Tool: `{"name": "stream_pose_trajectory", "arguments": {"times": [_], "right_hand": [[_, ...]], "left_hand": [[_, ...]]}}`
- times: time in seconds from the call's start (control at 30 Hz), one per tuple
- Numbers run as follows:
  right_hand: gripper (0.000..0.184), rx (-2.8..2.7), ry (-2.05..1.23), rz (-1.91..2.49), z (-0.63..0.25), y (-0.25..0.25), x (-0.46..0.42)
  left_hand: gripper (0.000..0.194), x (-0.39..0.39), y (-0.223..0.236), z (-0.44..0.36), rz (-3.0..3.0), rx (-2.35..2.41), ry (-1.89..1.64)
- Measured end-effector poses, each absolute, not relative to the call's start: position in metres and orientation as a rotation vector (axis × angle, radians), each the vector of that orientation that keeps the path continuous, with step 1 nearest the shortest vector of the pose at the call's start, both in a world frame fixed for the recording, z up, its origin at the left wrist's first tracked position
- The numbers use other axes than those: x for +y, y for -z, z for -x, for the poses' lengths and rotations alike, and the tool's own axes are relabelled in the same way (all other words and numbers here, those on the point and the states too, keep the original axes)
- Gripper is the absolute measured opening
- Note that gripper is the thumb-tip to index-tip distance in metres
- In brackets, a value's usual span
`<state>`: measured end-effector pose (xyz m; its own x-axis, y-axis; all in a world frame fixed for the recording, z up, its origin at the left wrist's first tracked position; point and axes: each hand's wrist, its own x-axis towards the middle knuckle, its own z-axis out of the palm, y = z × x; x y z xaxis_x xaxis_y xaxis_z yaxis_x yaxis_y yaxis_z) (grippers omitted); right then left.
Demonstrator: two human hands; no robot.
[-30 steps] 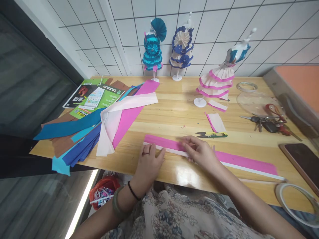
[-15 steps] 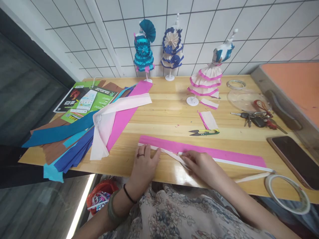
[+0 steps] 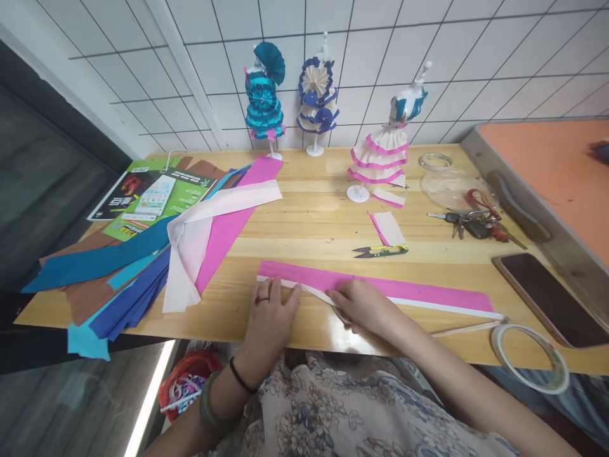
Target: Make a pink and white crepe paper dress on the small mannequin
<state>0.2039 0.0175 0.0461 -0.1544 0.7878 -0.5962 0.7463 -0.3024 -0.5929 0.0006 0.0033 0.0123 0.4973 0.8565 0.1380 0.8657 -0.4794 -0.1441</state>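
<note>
A long pink paper strip (image 3: 423,293) lies across the front of the table, with a narrow white tape band (image 3: 442,308) along its near edge. My left hand (image 3: 275,308) rests fingers spread over the strip's left end, pressing on the near edge. From there a narrow cream strip (image 3: 314,292) runs to my right hand (image 3: 364,308), whose fingers are pinched on it. Part of this strip curls down under those fingers. At the right lies a roll of tape (image 3: 497,343), overhanging the table edge, where the white band ends.
Black-bladed snips (image 3: 380,251) lie behind the pink strip. Three dress forms, including one in pink-edged tiers (image 3: 380,152), stand at the back. Coloured paper strips (image 3: 109,251) are piled left. Keys (image 3: 473,225) and a phone (image 3: 554,298) lie right. A red basket (image 3: 183,381) stands below.
My right hand has slid a little left along the near edge, toward my left hand, with the cream strip in its fingers. The whole view has shifted slightly.
</note>
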Motion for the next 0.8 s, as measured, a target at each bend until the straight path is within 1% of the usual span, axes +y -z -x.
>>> {"name": "stream_pose_trajectory", "arguments": {"times": [0.13,0.27,0.5,0.67,0.8], "right_hand": [[0.034,-1.800,-1.574,1.992,-0.206,-0.041,0.020],[0.027,-1.771,-1.558,2.090,-0.211,-0.040,0.021],[0.023,-1.611,-1.489,2.177,-0.238,-0.042,0.011],[0.027,-1.573,-1.403,2.219,-0.268,-0.044,0.000],[0.031,-1.459,-1.539,2.195,-0.288,-0.036,-0.011]], "left_hand": [[0.035,0.003,-0.013,-0.001,2.546,-1.485,0.062],[0.035,0.004,-0.013,-0.001,2.564,-1.498,0.083],[0.035,0.003,-0.010,-0.001,2.568,-1.530,0.093],[0.038,0.003,-0.013,-0.001,2.574,-1.531,0.051],[0.041,0.002,-0.015,0.000,2.586,-1.516,0.029]]}}
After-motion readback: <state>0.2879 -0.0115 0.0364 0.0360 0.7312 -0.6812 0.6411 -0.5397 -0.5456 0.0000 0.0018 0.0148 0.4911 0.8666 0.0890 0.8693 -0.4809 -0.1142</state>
